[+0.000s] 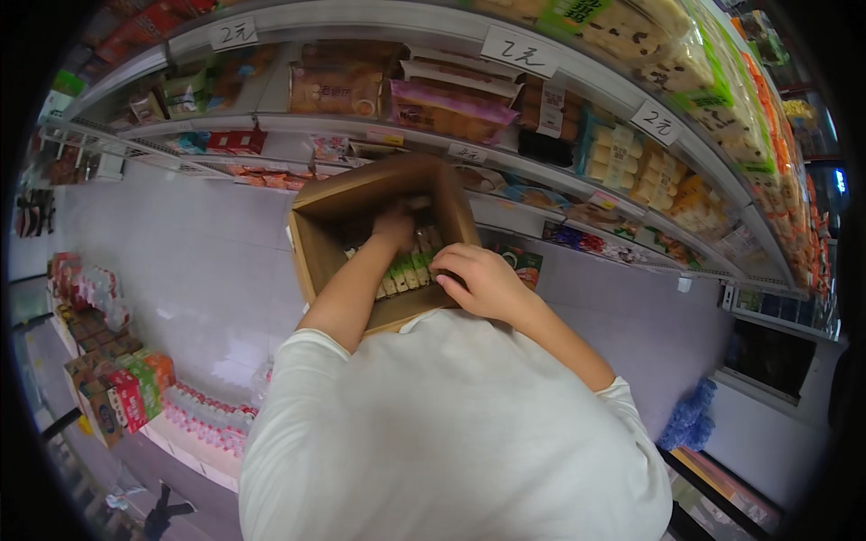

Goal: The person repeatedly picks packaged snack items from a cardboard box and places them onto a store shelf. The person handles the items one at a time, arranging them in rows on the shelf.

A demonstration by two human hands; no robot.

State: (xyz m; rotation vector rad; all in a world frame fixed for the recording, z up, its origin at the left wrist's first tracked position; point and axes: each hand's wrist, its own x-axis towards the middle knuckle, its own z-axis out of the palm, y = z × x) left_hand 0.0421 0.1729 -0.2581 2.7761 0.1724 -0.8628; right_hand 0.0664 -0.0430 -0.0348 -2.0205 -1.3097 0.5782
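Note:
An open cardboard box (299, 253) sits before my body, close to the shelves. Several clear packs of pale snack bars with green bands (406, 272) stand in a row at its bottom. My left hand (394, 228) reaches deep inside, at the far end of that row. Blur and shadow hide its fingers, so any hold is unclear. At the box's right side, my right hand (482, 278) is curved above the near end of the packs. Its thumb and fingers are apart, with nothing seen between them.
Store shelves (270, 111) with packaged breads (338, 91) and handwritten price cards (519, 51) curve around the front and right. Stacked cartons (125, 392) and bottle packs (210, 412) stand at left. A blue plastic bag (689, 416) is at right.

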